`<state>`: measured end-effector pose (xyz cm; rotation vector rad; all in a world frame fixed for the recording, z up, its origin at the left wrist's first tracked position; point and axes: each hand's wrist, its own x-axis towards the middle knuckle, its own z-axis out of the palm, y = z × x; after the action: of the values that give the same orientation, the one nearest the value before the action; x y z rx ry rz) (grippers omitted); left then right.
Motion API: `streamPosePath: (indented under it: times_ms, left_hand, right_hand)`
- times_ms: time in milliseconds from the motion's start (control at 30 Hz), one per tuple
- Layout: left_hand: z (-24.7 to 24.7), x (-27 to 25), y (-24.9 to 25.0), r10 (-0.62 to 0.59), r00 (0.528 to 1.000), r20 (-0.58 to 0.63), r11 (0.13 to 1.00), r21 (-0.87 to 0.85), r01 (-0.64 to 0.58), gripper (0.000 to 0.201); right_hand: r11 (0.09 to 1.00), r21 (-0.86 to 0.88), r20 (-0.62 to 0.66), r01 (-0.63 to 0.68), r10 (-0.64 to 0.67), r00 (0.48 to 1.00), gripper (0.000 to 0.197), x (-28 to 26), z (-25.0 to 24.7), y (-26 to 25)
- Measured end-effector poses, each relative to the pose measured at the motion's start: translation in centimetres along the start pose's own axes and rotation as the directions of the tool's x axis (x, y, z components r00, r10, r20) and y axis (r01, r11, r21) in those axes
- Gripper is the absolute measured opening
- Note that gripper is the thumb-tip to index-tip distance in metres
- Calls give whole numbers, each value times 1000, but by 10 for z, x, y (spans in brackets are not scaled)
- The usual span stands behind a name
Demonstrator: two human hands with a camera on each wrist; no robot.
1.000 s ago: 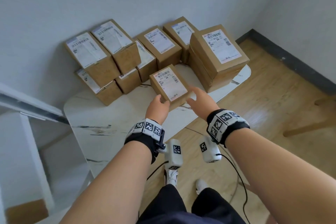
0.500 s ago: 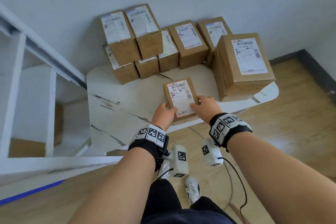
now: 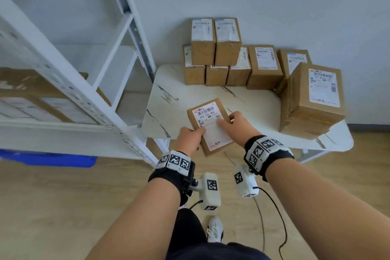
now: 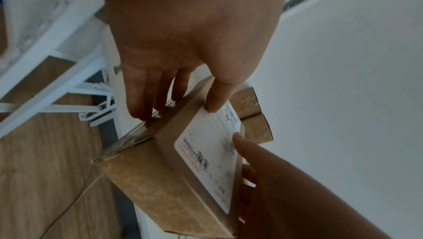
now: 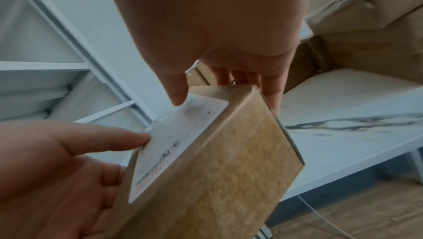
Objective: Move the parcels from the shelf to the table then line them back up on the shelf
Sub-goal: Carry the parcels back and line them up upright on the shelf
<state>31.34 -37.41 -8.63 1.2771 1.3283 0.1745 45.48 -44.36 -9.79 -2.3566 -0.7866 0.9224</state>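
A small brown parcel [image 3: 209, 124] with a white label is held in the air over the near edge of the marble table [image 3: 259, 110]. My left hand [image 3: 190, 137] grips its left side, thumb on the label and fingers underneath [image 4: 146, 98]. My right hand [image 3: 236, 124] grips its right side, thumb on the label [image 5: 176, 91]. Several more brown parcels [image 3: 215, 53] stand stacked along the wall at the table's back. A large parcel [image 3: 312, 101] sits at the right end. The white shelf [image 3: 63, 82] stands to the left.
A parcel [image 3: 25, 99] lies on the shelf board at far left. A blue bin [image 3: 48, 159] sits on the wooden floor under the shelf. Cables hang from my wrist cameras down past my feet.
My view has swung left, bringing the shelf into sight. Both hands have lifted the small parcel off the table and drawn it toward me and leftward.
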Motion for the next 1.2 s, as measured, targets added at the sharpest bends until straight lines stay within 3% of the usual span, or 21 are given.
streamPosePath:
  times_ms: [167,300,433,600,967,1100,1200]
  left_hand:
    - [-52,-21,-23,-25,994,-102,990,-139,10,35]
    - [-97,-41,-35,-9,992,-128,978,-210,-18,23]
    - [-149,-48,-65,-20,990,-141,980,-200,-9,54]
    - [-234,-76,-103,-18,989,-144,993,-117,1,39]
    - [-431,-101,-191,9,955,-295,981,-182,-66,18]
    - [-485,-97,-208,-27,935,-353,969,-239,-62,36]
    - [-519,-83,-210,-6,911,-412,959,-261,-112,35]
  right_hand:
    - [995,-34,75,98,-95,993,68,-22,40,-38]
    - [989,-22,85,144,-142,986,68,-42,67,-71]
    - [984,-48,77,172,-168,983,58,-70,105,-102]
    - [983,-32,137,182,-177,975,54,-114,177,-143]
    - [943,-40,174,330,-319,932,70,-193,341,-266]
    - [922,19,191,386,-383,904,66,-205,379,-309]
    - [899,27,178,437,-435,883,68,-199,402,-345]
